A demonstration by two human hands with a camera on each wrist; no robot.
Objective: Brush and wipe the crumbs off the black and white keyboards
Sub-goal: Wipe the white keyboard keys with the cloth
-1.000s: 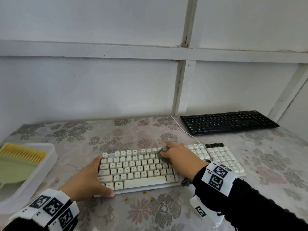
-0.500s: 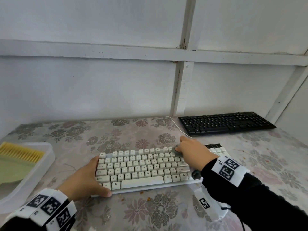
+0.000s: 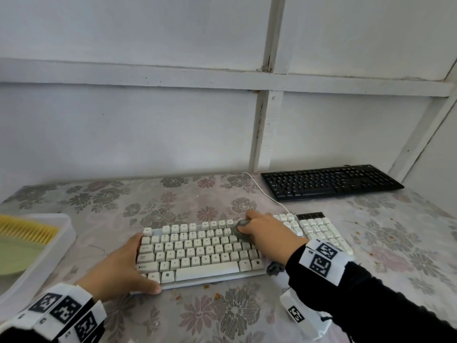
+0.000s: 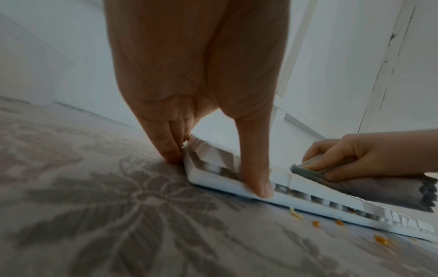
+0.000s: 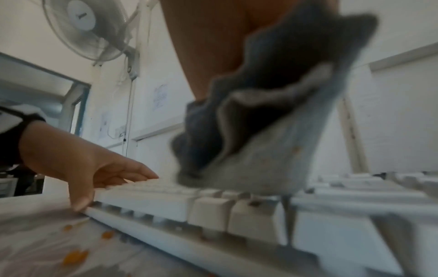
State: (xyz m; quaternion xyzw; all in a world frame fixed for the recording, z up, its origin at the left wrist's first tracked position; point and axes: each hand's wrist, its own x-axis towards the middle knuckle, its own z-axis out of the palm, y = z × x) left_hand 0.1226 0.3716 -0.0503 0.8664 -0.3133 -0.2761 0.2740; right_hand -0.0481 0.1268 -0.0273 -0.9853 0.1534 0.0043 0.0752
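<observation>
Floral-printed plastic tablecloth point(image 3: 173, 206) covers the table under the white keyboard point(image 3: 197, 253). Well left of that keyboard sits a clear plastic tray point(image 3: 61, 241) holding a green dustpan point(image 3: 17, 256) with yellow bristles; behind and right of it lies the black keyboard point(image 3: 331, 181). Orange crumbs point(image 4: 315, 224) dot the cloth along its near edge — clearest from the left wrist. Only the right wrist view shows a wall fan point(image 5: 85, 30). The left hand point(image 3: 118, 271) braces the white keyboard's left end, fingers straight, thumb on the front edge. The right hand point(image 3: 267, 231) clutches a crumpled grey cloth point(image 4: 355, 187) against the upper key rows.
</observation>
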